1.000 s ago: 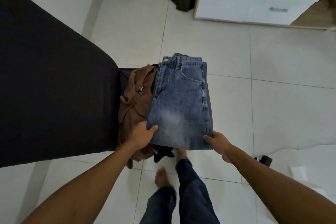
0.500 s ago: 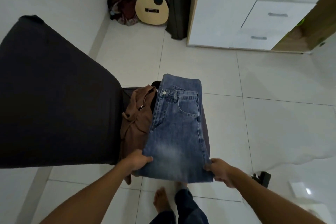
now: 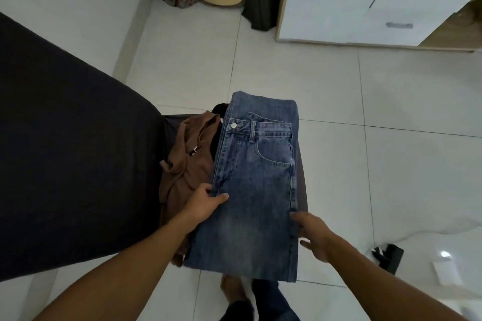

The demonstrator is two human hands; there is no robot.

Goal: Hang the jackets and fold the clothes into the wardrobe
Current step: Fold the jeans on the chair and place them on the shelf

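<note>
Folded jeans [image 3: 257, 185] lay on the stool edge by the brown garment [image 3: 186, 164], near end hanging off. Vs 0.5 s ago: both hands had shifted further up the sides of the denim. L hand [image 3: 206, 203] pinched the left edge, thumb on top. R hand [image 3: 311, 233] was along the right edge, fingers curled, but I cannot tell if it gripped. Prob. squaring the fold before carrying to wardrobe [image 3: 347, 0].
</note>
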